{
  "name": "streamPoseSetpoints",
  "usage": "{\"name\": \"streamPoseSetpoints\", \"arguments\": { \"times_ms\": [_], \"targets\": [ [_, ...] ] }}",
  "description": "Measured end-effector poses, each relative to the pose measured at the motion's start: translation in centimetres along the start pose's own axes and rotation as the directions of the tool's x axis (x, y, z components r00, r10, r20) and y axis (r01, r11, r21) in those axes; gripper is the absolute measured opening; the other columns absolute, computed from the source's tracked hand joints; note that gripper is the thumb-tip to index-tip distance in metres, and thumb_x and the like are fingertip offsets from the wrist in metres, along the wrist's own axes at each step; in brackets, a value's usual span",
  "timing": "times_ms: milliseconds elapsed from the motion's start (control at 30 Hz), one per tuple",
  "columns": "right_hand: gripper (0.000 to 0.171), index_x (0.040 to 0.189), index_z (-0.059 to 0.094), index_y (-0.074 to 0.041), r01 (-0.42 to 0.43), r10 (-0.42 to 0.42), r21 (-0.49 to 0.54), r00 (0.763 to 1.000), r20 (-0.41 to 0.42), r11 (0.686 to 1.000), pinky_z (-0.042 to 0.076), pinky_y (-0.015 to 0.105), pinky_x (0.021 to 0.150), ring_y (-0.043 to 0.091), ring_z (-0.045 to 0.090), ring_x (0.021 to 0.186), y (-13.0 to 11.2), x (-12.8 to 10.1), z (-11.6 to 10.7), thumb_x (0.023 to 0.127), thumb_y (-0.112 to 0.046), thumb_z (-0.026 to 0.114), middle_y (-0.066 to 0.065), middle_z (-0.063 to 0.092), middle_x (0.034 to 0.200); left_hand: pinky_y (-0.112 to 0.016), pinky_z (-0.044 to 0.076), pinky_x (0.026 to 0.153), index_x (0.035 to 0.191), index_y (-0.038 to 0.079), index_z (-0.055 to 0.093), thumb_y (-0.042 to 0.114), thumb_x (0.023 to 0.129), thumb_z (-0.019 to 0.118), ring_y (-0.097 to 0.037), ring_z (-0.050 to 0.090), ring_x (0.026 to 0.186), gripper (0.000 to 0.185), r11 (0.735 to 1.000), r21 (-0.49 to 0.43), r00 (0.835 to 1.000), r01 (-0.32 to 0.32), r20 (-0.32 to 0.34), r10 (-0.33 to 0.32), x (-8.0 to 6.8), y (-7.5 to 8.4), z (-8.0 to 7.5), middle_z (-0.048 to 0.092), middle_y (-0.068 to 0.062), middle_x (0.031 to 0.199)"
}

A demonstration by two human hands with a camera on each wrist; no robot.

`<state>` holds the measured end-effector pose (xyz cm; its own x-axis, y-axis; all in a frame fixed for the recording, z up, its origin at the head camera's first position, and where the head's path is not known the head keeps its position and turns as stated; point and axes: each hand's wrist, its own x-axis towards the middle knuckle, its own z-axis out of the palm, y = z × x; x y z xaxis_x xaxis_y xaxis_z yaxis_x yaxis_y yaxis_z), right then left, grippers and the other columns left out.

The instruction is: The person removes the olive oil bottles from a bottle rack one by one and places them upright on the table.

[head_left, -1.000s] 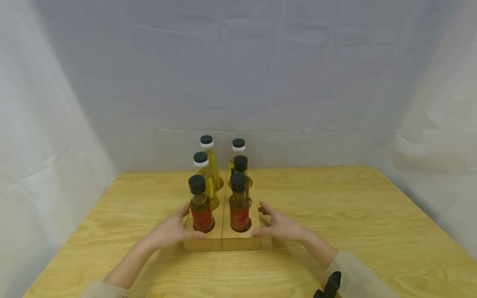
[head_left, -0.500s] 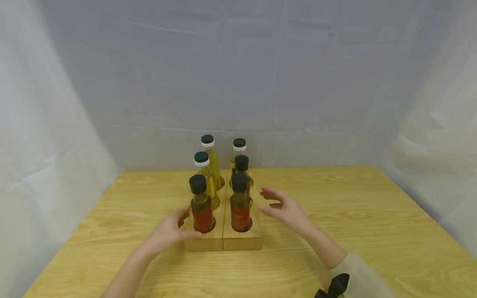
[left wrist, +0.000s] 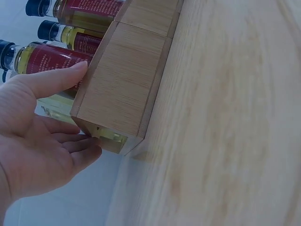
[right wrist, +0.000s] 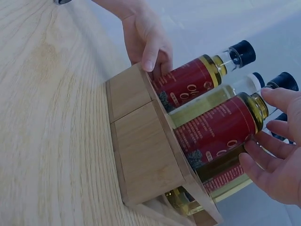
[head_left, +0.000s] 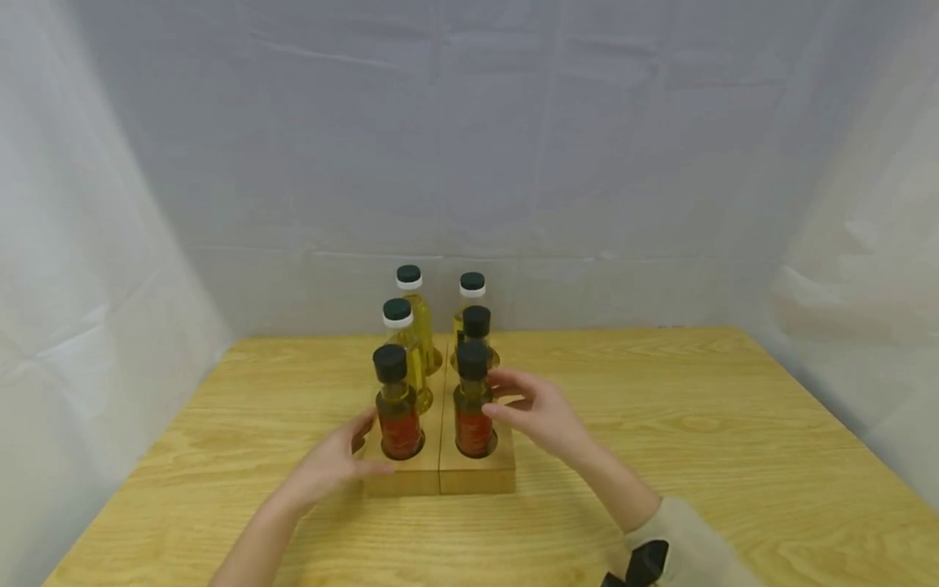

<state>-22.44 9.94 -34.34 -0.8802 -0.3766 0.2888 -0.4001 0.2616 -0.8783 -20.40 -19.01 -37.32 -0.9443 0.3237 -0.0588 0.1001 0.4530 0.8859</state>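
Tight gaps between bottles (head_left: 399, 383); open table (head_left: 697, 424) around block (head_left: 438, 473)

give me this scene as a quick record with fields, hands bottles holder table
left hand: left hand rests on the near left corner of the wooden holder, thumb on top, fingers against its side
right hand: right hand open, fingers at the front right red-label bottle; a closed grip is not visible
bottles: six upright in the holder; front left red-label bottle beside the thumb; yellow oil bottles behind
holder: two wooden blocks side by side
surface: wooden table
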Motion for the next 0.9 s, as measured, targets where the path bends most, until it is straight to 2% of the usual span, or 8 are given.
{"name": "streamPoseSetpoints", "arguments": {
  "times_ms": [233,500,633,900],
  "targets": [
    [0.047,0.127,0.055,-0.002,-0.055,0.055,0.006,0.998,-0.043,0.998,0.053,0.033,0.079,0.028,0.059,0.101,-0.7,0.6,0.9,0.085,-0.017,0.069,0.013,0.059,0.115,-0.054,0.023,0.107,0.143,-0.012,0.013,0.019,0.077,0.075,-0.047,0.019,0.132,0.095,1.000,0.005,1.000,-0.020,-0.004,0.020,0.2,-0.5,0.1,0.015,-0.034,0.146],
    [0.033,0.110,0.064,-0.003,-0.018,0.009,-0.058,0.990,-0.138,0.998,0.053,0.030,0.077,0.021,0.059,0.094,-1.3,1.1,1.9,0.079,-0.012,0.073,0.006,0.064,0.098,-0.053,0.024,0.107,0.143,-0.012,0.013,0.016,0.078,0.075,-0.047,0.021,0.132,0.094,0.999,-0.009,0.999,-0.036,0.003,0.036,0.0,-0.7,0.1,0.015,-0.033,0.146],
    [0.030,0.106,0.064,-0.005,-0.004,-0.010,-0.086,0.986,-0.166,0.996,0.054,0.028,0.074,0.019,0.059,0.090,-1.2,1.1,2.1,0.079,-0.012,0.074,0.003,0.063,0.092,-0.053,0.023,0.107,0.143,-0.011,0.012,0.015,0.078,0.075,-0.047,0.021,0.132,0.094,0.999,-0.022,1.000,-0.024,0.004,0.024,0.0,-0.5,0.1,0.014,-0.033,0.146],
    [0.029,0.104,0.065,-0.005,0.033,-0.040,-0.038,0.980,-0.197,0.999,0.054,0.025,0.070,0.020,0.060,0.087,-1.0,0.7,1.9,0.078,-0.009,0.075,0.005,0.063,0.090,-0.053,0.022,0.107,0.143,-0.011,0.012,0.014,0.077,0.074,-0.047,0.021,0.132,0.094,1.000,-0.022,1.000,-0.007,0.002,0.007,0.0,-0.3,0.1,0.014,-0.033,0.146]
  ]
}}
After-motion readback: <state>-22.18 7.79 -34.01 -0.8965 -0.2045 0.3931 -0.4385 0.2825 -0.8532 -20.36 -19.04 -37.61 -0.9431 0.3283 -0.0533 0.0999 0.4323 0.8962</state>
